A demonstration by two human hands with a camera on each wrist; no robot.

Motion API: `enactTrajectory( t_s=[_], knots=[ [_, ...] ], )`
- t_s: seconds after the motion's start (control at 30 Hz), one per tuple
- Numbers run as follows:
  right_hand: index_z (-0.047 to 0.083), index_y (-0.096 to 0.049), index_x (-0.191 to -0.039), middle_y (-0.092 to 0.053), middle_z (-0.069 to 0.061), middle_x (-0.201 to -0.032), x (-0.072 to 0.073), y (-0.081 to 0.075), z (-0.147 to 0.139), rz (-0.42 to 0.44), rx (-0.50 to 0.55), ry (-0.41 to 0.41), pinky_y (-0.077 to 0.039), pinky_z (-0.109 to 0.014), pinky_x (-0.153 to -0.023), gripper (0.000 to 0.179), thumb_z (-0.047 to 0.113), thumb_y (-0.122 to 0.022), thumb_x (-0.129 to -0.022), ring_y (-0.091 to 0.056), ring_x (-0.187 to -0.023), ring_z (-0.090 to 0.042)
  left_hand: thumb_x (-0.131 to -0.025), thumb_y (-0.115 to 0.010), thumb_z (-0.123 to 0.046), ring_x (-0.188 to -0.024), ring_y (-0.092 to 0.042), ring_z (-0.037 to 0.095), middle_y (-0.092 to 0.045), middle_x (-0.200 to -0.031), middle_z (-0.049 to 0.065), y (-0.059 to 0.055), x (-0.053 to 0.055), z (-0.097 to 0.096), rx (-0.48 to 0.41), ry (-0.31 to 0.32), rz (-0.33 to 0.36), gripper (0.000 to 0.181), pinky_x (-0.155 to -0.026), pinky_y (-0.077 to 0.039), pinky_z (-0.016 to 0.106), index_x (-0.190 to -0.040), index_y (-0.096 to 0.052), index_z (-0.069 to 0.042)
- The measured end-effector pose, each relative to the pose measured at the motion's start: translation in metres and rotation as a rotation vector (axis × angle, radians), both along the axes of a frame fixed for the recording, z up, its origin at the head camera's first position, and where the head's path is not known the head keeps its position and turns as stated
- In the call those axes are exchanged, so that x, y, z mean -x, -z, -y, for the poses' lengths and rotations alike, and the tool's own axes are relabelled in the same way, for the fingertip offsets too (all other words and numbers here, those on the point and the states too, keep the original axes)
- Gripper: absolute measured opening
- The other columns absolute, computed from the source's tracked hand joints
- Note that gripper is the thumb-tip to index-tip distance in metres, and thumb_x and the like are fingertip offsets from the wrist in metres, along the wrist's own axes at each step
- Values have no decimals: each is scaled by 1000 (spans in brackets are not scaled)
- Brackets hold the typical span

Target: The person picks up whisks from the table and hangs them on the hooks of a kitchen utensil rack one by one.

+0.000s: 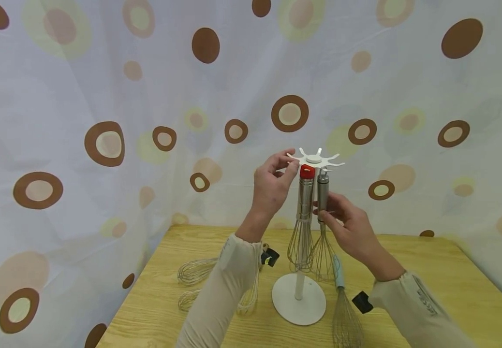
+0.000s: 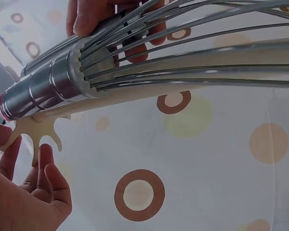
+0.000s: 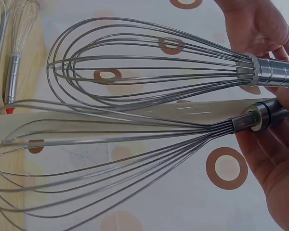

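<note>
A white stand [image 1: 315, 159] with a ring of hooks on top rises from a round base. Thumb and fingers of my left hand [image 1: 273, 182] pinch one of its hooks on the left side. A metal whisk with a red end cap [image 1: 305, 195] hangs from the front of the stand. Just right of it, my right hand [image 1: 352, 226] grips the steel handle of a second whisk [image 1: 323, 187], upright with its wires downward. That handle's top loop is at a hook; whether the hook bears its weight I cannot tell. In the right wrist view both wire heads are side by side.
On the wooden table [image 1: 386, 270], a whisk with a light blue handle [image 1: 339, 276] lies right of the base. Several more whisks [image 1: 196, 271] lie to the left, partly covered by my left sleeve. A dotted curtain [image 1: 251, 203] hangs behind the table.
</note>
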State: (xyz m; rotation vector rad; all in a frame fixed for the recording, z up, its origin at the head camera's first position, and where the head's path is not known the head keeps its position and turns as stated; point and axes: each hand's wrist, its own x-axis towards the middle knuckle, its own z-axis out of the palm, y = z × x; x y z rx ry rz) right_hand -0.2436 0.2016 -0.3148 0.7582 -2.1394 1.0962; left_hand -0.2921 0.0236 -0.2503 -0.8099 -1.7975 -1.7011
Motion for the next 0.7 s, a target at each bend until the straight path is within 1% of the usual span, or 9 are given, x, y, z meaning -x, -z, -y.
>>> enactTrajectory(
  t_s=[0.13,0.23,0.37,0.47,0.57,0.7],
  knots=[
    [2,-49,-133,-65,-13,-106,-1,1,1,-6,-7,6,-45,-12,-79,46,-5,-61,-89,-62,-91,-18,-94,-57,-15,-96,-61,13,-61,-123,9,0,1,1,12,25,12,17,-75,-49,26,-97,-65,-1],
    [1,-50,-132,-65,-13,-106,-1,3,-1,-29,-19,6,-46,-12,-77,47,-6,-62,-87,-62,-90,-15,-95,-56,-16,-98,-61,14,-61,-124,10,-1,2,2,18,34,11,17,-77,-49,30,-97,-64,-1],
    [0,-52,-130,-66,-12,-105,0,10,-7,-80,-46,5,-46,-11,-76,48,-11,-63,-84,-63,-90,-15,-95,-55,-15,-98,-61,14,-61,-124,9,-2,4,2,23,44,11,17,-77,-49,31,-96,-63,-1],
    [0,-53,-129,-67,-11,-103,0,17,-13,-96,-62,19,-45,-11,-77,49,-10,-65,-83,-63,-90,-16,-96,-55,-15,-98,-61,16,-60,-125,11,-2,5,3,26,51,13,17,-76,-48,29,-97,-63,0],
    [0,-55,-128,-67,-9,-101,2,23,-19,-90,-75,39,-45,-10,-76,45,-7,-65,-85,-63,-88,-17,-96,-55,-15,-98,-61,16,-60,-125,11,-2,5,4,27,56,21,17,-75,-48,27,-97,-62,0],
    [0,-56,-126,-67,-7,-99,4,31,-29,-55,-95,68,-45,-11,-75,41,-5,-64,-86,-62,-86,-12,-96,-54,-15,-98,-60,15,-60,-125,9,-2,6,5,32,58,27,17,-75,-48,24,-98,-62,0]
  ],
)
